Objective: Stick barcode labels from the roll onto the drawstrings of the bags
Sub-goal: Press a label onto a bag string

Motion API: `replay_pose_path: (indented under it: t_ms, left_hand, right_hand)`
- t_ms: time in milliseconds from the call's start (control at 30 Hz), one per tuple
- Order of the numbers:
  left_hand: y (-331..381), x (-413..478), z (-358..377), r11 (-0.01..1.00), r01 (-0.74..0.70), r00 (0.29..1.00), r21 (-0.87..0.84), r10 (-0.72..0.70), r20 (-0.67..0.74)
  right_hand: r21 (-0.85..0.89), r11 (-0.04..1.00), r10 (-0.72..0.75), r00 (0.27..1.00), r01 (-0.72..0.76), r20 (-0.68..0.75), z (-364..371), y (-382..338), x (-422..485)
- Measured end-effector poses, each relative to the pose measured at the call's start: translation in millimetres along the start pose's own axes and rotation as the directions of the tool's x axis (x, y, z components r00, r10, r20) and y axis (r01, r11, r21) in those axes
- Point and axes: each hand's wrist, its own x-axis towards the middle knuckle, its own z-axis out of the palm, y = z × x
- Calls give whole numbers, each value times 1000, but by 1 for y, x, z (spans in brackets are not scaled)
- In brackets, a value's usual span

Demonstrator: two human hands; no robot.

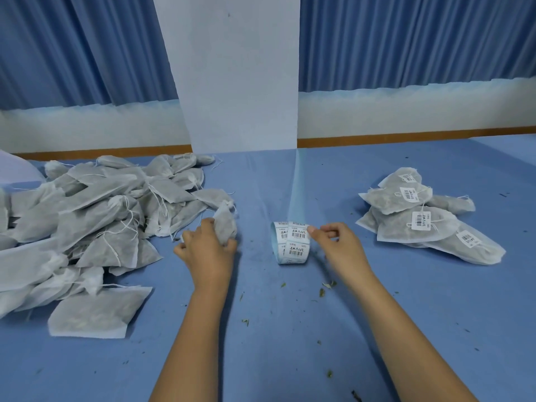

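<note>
A small roll of barcode labels (291, 242) stands on edge in the middle of the blue table (275, 329). My right hand (336, 245) pinches the edge of a label at the top right of the roll. My left hand (207, 248) grips one grey mesh drawstring bag (225, 224), lifted at the right edge of a big heap of unlabelled bags (92, 224). To the right lies a smaller pile of bags with barcode labels (420, 219) on their strings.
A white pillar (237, 82) rises behind the table, with blue curtains (406, 39) on both sides. Bits of dried herb (326, 287) are scattered on the cloth near my arms. A wooden strip (406, 139) runs along the table's far edge.
</note>
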Motion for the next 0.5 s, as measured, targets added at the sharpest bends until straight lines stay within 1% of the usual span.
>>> replay_pose_path:
  t_ms: [33, 67, 100, 133, 167, 233, 267, 300, 333, 367, 400, 433, 467, 500]
  left_hand:
    - [6, -3, -5, 989, -43, 998, -144, 35, -60]
    - [14, -7, -10, 950, -126, 988, -287, 93, -125]
    - [22, -13, -17, 887, -231, 969, -400, 170, -181]
    - [29, -18, -23, 814, -349, 936, -465, 274, -223]
    - [35, -24, -27, 739, -467, 884, -486, 398, -244]
    - [44, -33, -30, 592, -658, 740, -465, 624, -253]
    - [47, -36, -30, 526, -712, 676, -465, 691, -254]
    - [48, -38, -30, 475, -736, 638, -482, 724, -261]
    - [50, -39, -30, 449, -725, 641, -522, 718, -271]
    - [51, -40, -31, 448, -674, 688, -587, 670, -279]
    - [52, -40, -32, 477, -583, 776, -658, 568, -276]
    - [53, -40, -34, 520, -444, 879, -729, 412, -242]
    - [55, -39, -38, 531, -269, 957, -803, 241, -161]
    - [57, -37, -40, 479, -62, 994, -876, 108, -11]
  right_hand:
    - [-2, 996, -89, 995, 89, -50, 1, -4, -3]
    - [15, 984, -178, 981, 179, -74, 2, -10, -8]
    - [56, 964, -256, 965, 259, -63, 3, -16, -13]
    - [125, 941, -315, 949, 315, -21, 5, -22, -18]
    - [215, 918, -350, 936, 334, 41, 7, -25, -23]
    - [413, 870, -358, 921, 269, 154, 9, -30, -33]
    - [475, 845, -359, 919, 245, 164, 10, -31, -35]
    - [497, 830, -364, 921, 254, 139, 10, -32, -37]
    - [484, 826, -377, 922, 290, 92, 9, -33, -37]
    - [448, 826, -399, 916, 341, 38, 7, -33, -37]
    - [402, 824, -435, 901, 399, -1, 5, -33, -36]
    - [350, 815, -487, 873, 462, -21, 4, -32, -36]
    - [281, 798, -551, 834, 534, -19, 4, -32, -37]
    - [193, 773, -617, 787, 605, 0, 5, -32, -38]
